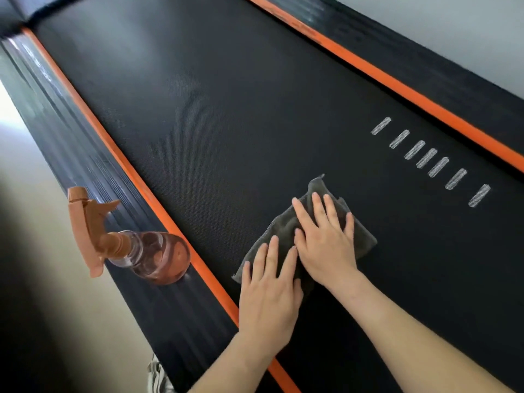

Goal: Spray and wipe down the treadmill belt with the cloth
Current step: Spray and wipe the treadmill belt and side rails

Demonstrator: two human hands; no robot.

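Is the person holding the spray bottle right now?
No, the spray bottle stands untouched on the side rail, while the left hand and right hand press flat on the cloth.

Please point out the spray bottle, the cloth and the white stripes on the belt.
spray bottle (158, 259), head view, its clear body
cloth (365, 239), head view, its bare right edge
white stripes (426, 158), head view, the middle stripe

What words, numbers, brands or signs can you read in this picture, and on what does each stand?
None can be read.
The treadmill belt bears only seven slanted white bars, no letters.
The spray bottle shows no label.
Marks on the far orange strip are too blurred.
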